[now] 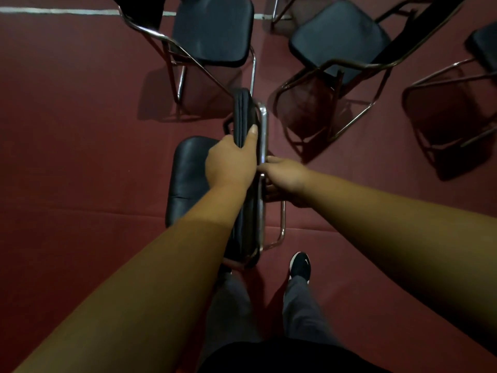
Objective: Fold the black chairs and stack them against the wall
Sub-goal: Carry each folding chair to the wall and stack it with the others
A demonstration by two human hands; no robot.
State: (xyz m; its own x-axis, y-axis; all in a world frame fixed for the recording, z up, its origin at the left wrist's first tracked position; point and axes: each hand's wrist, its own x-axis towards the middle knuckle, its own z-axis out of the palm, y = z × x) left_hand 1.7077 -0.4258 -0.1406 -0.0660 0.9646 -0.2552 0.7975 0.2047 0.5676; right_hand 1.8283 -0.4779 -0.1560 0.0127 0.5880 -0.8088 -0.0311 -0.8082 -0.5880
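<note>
While our left hand [231,162] is gripping the backrest [243,111], our right hand [285,176] is clasping the frame [265,125] just beside it; the seat [188,173] is jutting out opposite.

My chair's backrest [242,111] is smooth black vinyl, slightly glossy; its frame [264,125] polished metal; the red floor [80,130] looks matt, perhaps carpet.
</note>
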